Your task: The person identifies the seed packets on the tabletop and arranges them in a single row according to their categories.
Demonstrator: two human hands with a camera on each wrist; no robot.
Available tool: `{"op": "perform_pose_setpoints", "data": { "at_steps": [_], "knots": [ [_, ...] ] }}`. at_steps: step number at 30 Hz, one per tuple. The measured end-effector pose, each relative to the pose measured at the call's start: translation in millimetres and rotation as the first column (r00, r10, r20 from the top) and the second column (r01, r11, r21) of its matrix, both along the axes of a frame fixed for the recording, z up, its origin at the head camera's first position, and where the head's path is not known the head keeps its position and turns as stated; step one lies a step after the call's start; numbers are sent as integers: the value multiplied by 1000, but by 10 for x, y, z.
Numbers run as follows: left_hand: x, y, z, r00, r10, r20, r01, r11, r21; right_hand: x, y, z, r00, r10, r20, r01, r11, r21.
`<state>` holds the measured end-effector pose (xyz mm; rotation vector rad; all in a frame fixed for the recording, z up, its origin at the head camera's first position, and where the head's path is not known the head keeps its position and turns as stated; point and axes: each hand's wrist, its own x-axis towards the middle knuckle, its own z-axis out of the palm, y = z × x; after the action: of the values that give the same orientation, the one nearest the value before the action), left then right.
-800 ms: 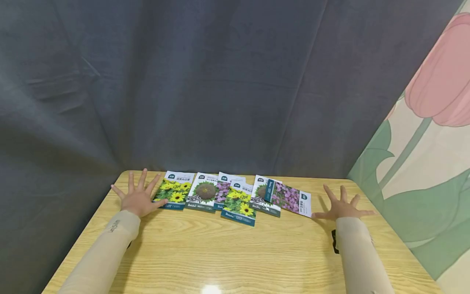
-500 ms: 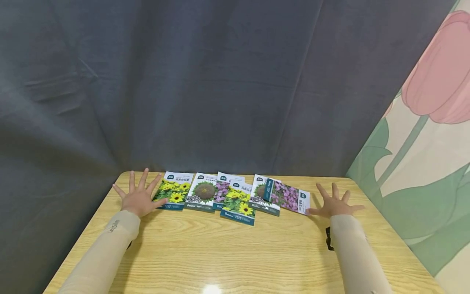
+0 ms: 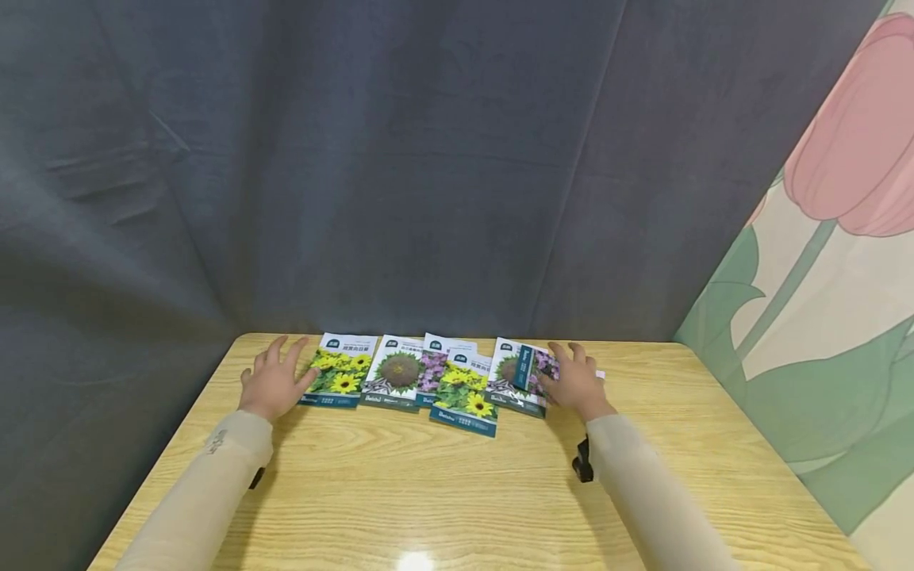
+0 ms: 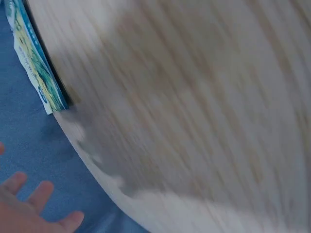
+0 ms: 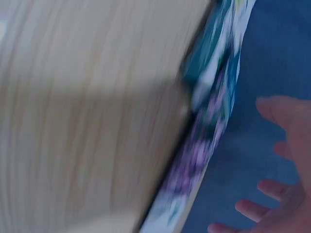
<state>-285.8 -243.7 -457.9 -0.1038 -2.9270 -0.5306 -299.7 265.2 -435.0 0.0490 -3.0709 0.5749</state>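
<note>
Several flower seed packets lie in a row at the table's back edge. My left hand (image 3: 274,382), fingers spread and slightly bent, is beside the yellow-flower packet (image 3: 341,371) at the left end; its thumb is near that packet's left edge. My right hand (image 3: 577,387) hovers over the sideways purple-flower packet (image 3: 524,368) and hides much of it. In the right wrist view, the fingers of the right hand (image 5: 286,170) are loosely bent with nothing between them. That sideways packet overlaps a sunflower-head packet (image 3: 503,390).
Mid-row are another sunflower-head packet (image 3: 397,371), a purple-flower packet (image 3: 432,371) and a second yellow-flower packet (image 3: 464,396), partly overlapping. They lie on a wooden table (image 3: 414,492). A dark curtain (image 3: 428,174) hangs behind it; a tulip-patterned wall (image 3: 842,317) stands right.
My right hand has moved left from the table's right side to above the sideways purple-flower packet. The left hand's fingers have bent a little from a wide, straight spread. The packets look much the same.
</note>
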Motion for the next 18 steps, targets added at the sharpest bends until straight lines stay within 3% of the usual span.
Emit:
{"op": "perform_pose_setpoints", "data": {
  "at_steps": [4, 8, 13, 18],
  "knots": [
    [-16, 25, -37, 999, 11, 30, -14, 995, 100, 15, -415, -52, 993, 45, -110, -60, 989, -138],
    [-30, 54, -63, 995, 47, 86, -66, 972, 226, 71, -806, -67, 981, 86, -171, -135, 945, -298],
    [-27, 94, -68, 982, 98, 159, -140, 950, 281, 149, -1176, -98, 980, 124, -158, -180, 891, -417],
    [-1, 123, -66, 971, 123, 204, -178, 944, 279, 225, -1471, -161, 982, 163, -92, -186, 796, -575]
  ]
}}
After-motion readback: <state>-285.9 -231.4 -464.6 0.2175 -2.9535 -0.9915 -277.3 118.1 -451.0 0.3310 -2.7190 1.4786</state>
